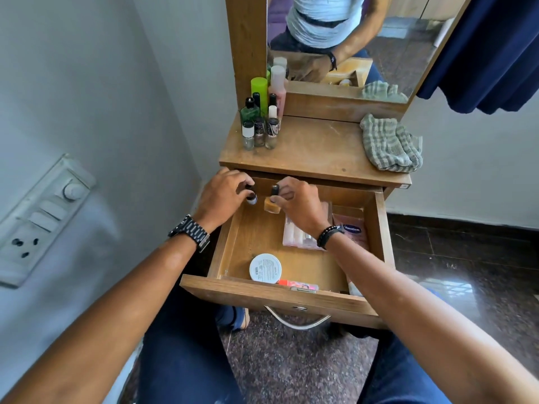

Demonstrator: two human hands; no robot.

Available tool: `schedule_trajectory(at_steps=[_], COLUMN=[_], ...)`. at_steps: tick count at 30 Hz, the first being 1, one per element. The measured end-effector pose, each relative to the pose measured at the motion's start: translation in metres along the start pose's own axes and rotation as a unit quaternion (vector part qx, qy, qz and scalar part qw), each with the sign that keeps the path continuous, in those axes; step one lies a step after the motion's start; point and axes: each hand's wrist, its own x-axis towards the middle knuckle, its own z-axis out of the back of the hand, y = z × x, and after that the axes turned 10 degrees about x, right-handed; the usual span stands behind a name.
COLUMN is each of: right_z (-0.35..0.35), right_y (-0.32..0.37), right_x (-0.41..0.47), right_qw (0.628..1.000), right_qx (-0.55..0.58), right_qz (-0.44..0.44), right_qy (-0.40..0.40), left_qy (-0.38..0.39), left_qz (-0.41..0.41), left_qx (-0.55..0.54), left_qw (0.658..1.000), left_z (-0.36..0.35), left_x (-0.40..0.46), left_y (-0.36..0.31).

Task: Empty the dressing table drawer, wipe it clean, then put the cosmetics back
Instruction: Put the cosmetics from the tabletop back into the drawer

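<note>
While the drawer (291,295) stands pulled fully out at the centre of the frame, a small bottle is pinched in each hand at its far left corner. A dark-capped vial (251,197) is held by the curled fingertips of the left hand (223,196); an orange nail-polish bottle (272,206) is gripped by its black cap in the right hand (300,204). Both are taken by the cap, presumably because the narrow top offers the surest purchase and keeps each bottle upright.

Above the drawer, on the left of the tabletop (315,150), a cluster of bottles (262,118) is grouped tightly against the mirror frame; this placement is judged to keep removed items together and the working surface free. A striped green cloth (390,144) lies bunched at the right of the tabletop, within reach for the wiping step.

Emptying is judged to be partly done. Still in the drawer are a round white jar (265,268) and a pink-orange tube (297,285) near the front, a clear pink case (303,231) at centre, and a pink Vaseline pack (354,231) along the right wall.
</note>
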Motion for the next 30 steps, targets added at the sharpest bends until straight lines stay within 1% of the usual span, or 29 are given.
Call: schedule_trajectory(at_steps=[6,13,16,20,26,30], right_z=[-0.024,-0.040,-0.044,-0.049,-0.047,-0.031], right_y=[-0.004,-0.008,-0.008,-0.008,-0.012,-0.002], right_x=[0.010,0.022,0.025,0.026,0.020,0.012], right_qw=[0.999,0.997,0.996,0.994,0.989,0.991], right_qx=[-0.030,-0.037,-0.023,-0.032,-0.009,0.040], right_qz=[-0.017,-0.052,-0.068,-0.074,-0.073,-0.062], right_qy=[-0.030,-0.049,-0.061,-0.078,-0.129,-0.110], left_qy=[0.000,-0.003,-0.007,-0.015,-0.044,-0.105], left_qz=[0.017,0.035,0.032,0.016,0.001,-0.015], left_qx=[0.035,0.026,0.035,0.033,0.009,-0.021], left_qw=[0.999,0.999,0.999,0.999,0.999,0.994], left_z=[-0.017,-0.025,-0.027,-0.028,-0.023,-0.007], left_x=[0.007,0.012,0.015,0.013,0.007,0.008], left_y=[-0.002,-0.003,-0.004,-0.005,-0.004,-0.007])
